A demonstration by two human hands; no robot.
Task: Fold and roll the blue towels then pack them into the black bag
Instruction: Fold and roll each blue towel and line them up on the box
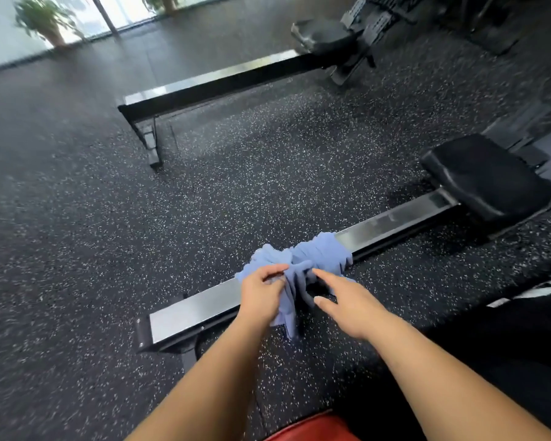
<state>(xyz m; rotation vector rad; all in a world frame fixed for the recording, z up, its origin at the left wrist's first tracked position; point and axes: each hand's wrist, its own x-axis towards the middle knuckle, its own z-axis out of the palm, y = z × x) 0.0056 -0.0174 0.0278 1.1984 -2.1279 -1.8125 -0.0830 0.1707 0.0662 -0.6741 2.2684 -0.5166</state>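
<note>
Crumpled blue towels (312, 254) lie bunched over the metal rail (201, 305) of a rowing machine, with one part hanging down the near side. My left hand (261, 292) grips a fold of the blue cloth between thumb and curled fingers. Just right of it, my right hand (347, 299) reaches toward the bunch with straight, spread fingers, the fingertips touching or nearly touching the cloth. A dark mass at the right edge (522, 329) may be the black bag; I cannot tell.
The rower's black seat (487, 176) sits up the rail at the right. A second rowing machine (223, 81) stands farther back. Speckled black rubber floor (77, 249) spreads to the left. Potted plants (45, 20) stand by the far windows. Red cloth (315, 428) shows at the bottom edge.
</note>
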